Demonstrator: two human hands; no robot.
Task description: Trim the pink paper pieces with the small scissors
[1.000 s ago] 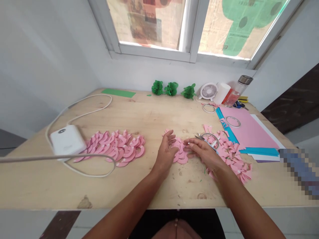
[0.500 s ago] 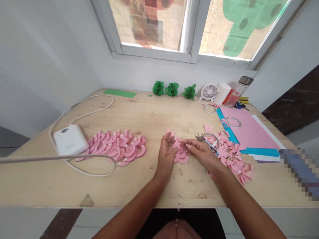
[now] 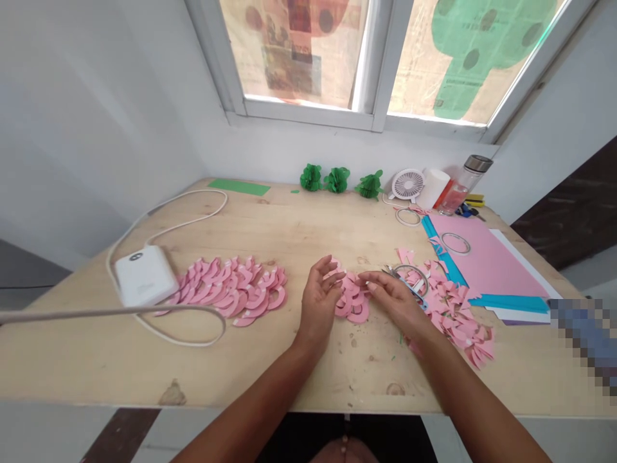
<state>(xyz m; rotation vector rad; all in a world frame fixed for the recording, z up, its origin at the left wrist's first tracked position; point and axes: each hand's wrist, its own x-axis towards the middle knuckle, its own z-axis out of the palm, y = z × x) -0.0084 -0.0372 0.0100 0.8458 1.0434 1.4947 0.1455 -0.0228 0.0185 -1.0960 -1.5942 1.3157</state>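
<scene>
Left hand (image 3: 321,299) at left edge of small pink pile (image 3: 355,307), fingers curled and apart, thumb toward pile; can't tell if it grips a piece. Right hand (image 3: 388,296) on pile's other side, thumb and index close together near the pieces; can't tell whether they pinch one. Small pile lies on tabletop (image 3: 308,225) between the hands. Large pink pile (image 3: 236,289) left of it, overlapping curved pieces, beside white box (image 3: 145,278) with cable (image 3: 186,342). Scissors (image 3: 409,289) and a metal ring (image 3: 420,273) on pink scraps (image 3: 457,315), right of right hand. Pink sheet (image 3: 486,257) further right, another ring (image 3: 456,244) on it. Three green paper balls (image 3: 336,180), fan (image 3: 408,185) and bottle (image 3: 463,186) along the back.
</scene>
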